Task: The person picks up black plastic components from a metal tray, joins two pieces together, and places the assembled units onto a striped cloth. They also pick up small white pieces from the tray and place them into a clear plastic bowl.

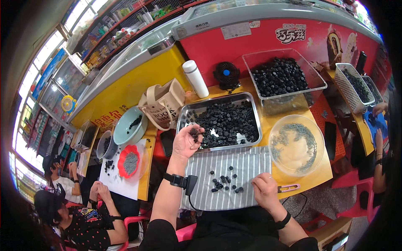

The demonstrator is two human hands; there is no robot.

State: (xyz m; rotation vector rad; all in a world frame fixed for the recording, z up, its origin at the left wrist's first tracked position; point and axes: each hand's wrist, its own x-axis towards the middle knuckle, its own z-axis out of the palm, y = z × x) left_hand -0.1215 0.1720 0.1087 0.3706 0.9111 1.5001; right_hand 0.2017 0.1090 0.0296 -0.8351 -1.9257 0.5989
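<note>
The left hand, palm turned up, is raised over the near left corner of a metal tray, its grip clamped on a few black pieces between curled fingers and thumb. The right hand rests at the right edge of a grey striped cloth, its fingers bent under, so I cannot tell whether its grip is apart or together, or whether anything is in it. Between the two hands, a small group of loose black pieces lies scattered on the cloth, some touching, others apart. The tray, just beyond the cloth, holds a broad heap of similar parts, with bare metal showing through in places. Just beside the right hand, a pink-handled tool lies on the yellow surface. Beyond it stands a round clear tub with fine grey bits inside, and farther back a clear bin piled with black parts. A small black fan and a white bottle stand behind the tray, and a beige bag sits to its left. Farther left are a pale blue bowl and a red dish of grey bits.
</note>
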